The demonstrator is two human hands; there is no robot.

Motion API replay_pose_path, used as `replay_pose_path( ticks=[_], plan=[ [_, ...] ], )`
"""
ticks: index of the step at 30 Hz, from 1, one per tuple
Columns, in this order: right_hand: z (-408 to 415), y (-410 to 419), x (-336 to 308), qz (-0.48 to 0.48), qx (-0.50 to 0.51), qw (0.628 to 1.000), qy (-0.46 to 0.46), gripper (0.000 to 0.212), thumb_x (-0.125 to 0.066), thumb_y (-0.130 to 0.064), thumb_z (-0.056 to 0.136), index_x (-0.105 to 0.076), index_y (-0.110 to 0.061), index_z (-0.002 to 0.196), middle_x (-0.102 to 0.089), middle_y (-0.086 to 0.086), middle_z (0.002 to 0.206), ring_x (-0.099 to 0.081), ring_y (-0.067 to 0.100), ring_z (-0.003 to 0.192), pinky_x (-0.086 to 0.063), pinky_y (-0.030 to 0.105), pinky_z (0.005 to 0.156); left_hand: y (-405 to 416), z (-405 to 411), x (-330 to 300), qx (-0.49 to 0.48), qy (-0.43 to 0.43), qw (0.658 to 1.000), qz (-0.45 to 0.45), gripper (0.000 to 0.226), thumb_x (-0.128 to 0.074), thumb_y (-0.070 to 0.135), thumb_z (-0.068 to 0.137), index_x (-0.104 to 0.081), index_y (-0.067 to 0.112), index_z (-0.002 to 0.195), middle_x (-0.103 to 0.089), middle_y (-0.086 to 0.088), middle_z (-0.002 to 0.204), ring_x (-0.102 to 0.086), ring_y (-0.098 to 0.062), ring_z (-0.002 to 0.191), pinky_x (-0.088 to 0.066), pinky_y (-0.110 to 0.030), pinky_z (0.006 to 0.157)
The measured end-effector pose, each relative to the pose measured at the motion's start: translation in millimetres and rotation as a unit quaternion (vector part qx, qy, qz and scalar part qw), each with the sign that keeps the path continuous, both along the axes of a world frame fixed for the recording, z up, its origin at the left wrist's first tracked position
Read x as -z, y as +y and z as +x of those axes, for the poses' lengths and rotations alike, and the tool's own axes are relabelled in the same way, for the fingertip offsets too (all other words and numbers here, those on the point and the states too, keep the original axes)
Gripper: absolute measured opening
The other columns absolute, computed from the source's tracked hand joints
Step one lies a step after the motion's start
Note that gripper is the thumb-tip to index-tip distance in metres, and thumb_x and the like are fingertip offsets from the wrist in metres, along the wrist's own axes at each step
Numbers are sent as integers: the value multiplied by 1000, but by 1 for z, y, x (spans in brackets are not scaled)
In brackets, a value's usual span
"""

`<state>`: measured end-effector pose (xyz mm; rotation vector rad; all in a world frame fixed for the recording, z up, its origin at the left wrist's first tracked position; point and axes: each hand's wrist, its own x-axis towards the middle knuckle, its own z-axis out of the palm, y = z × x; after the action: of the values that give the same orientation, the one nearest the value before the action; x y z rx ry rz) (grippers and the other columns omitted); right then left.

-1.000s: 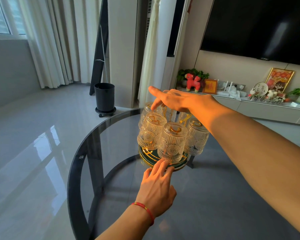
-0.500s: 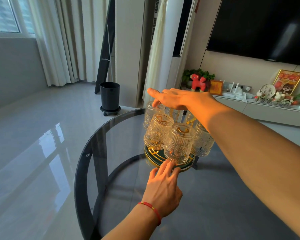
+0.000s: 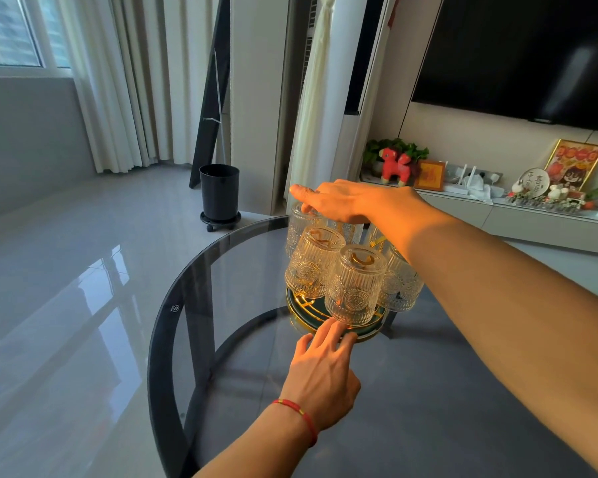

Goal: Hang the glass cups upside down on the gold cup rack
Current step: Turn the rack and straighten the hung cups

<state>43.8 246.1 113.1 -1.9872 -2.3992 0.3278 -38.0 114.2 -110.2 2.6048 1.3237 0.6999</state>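
The gold cup rack (image 3: 302, 302) stands on a round green, gold-rimmed base on the glass table (image 3: 428, 391). Several ribbed glass cups hang upside down on it: one in front (image 3: 354, 288), one to its left (image 3: 311, 267), one at the right (image 3: 399, 288), and more behind. My right hand (image 3: 353, 201) lies over the back cups, thumb stretched out, fingers bent down onto the far-left cup (image 3: 296, 229); any grip is hidden. My left hand (image 3: 321, 370), with a red string on its wrist, is spread, its fingertips touching the base's front rim.
The rack sits near the far edge of the round dark table, whose rim (image 3: 159, 339) curves at the left. Beyond it, a black bin (image 3: 219, 188) stands on the tiled floor. A low TV console (image 3: 532, 222) with ornaments runs along the right wall.
Both hands keep their places on the rack; the right hand has settled slightly lower onto the back cups. The view has shifted a little.
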Motion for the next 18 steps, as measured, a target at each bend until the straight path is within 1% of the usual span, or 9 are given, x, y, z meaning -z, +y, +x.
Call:
replay_pose_path(
  ticks=[2, 3, 6, 8, 10, 12, 14, 16, 18],
  plan=[
    [4, -8, 0, 65, -42, 997, 14, 62, -30, -59, 104, -70, -11, 106, -68, 10, 111, -62, 35, 111, -47, 44, 90, 0, -1, 1, 3, 1, 1000, 1, 56, -51, 30, 87, -43, 19, 142, -36, 0, 152, -25, -23, 144, -29, -43, 114],
    [7, -13, 1, 120, -61, 991, 26, 50, -39, -50, 104, -70, -11, 100, -69, 7, 102, -64, 32, 104, -50, 41, 85, 0, -1, 1, 4, -1, 1000, 1, 56, -52, 30, 88, -43, 19, 142, -35, -1, 153, -25, -23, 144, -29, -43, 115],
    [18, -41, 15, 300, -70, 948, 78, 25, -53, -31, 98, -74, -20, 106, -75, 1, 110, -67, 25, 103, -55, 39, 86, 0, -3, 2, 10, -4, 1000, 1, 57, -53, 31, 88, -44, 19, 143, -33, -2, 156, -23, -25, 147, -27, -45, 116],
    [22, -64, 31, 354, -49, 930, 85, 21, -58, -31, 96, -74, -21, 105, -75, 2, 107, -66, 24, 99, -52, 33, 81, -1, -3, 2, 13, -5, 1000, 2, 56, -53, 33, 87, -46, 18, 141, -33, -3, 156, -21, -25, 148, -26, -46, 117],
    [21, -81, 49, 331, -22, 943, 39, 30, -58, -42, 95, -71, -21, 112, -73, 3, 113, -63, 25, 106, -48, 37, 85, -1, -3, 2, 11, -7, 1000, 4, 54, -52, 34, 87, -47, 19, 139, -34, -2, 155, -20, -23, 147, -25, -44, 117],
    [17, -86, 63, 268, 24, 963, -22, 51, -50, -58, 94, -62, -21, 127, -67, 5, 126, -56, 27, 119, -45, 45, 96, -1, -2, 2, 12, -8, 1000, 7, 54, -50, 35, 86, -47, 19, 138, -34, -1, 154, -20, -21, 147, -26, -42, 115],
    [13, -84, 70, 224, 75, 970, -56, 67, -40, -68, 94, -50, -19, 139, -61, 9, 137, -49, 32, 130, -38, 51, 105, -1, -2, 3, 11, -2, 1000, 7, 55, -50, 35, 87, -45, 21, 140, -33, 0, 154, -19, -20, 147, -26, -41, 115],
    [8, -79, 74, 211, 98, 971, -52, 71, -38, -69, 94, -44, -17, 142, -61, 13, 137, -49, 35, 131, -34, 54, 107, -1, -3, 3, 13, 2, 1000, 7, 56, -51, 35, 87, -44, 20, 141, -32, -1, 155, -19, -21, 147, -26, -42, 116],
    [6, -75, 78, 224, 95, 970, -28, 65, -40, -65, 95, -45, -16, 138, -66, 12, 131, -54, 34, 126, -34, 54, 106, -1, -4, 2, 14, 10, 1000, 6, 56, -52, 35, 88, -44, 20, 141, -31, -2, 156, -18, -22, 148, -26, -42, 116]
  ],
)
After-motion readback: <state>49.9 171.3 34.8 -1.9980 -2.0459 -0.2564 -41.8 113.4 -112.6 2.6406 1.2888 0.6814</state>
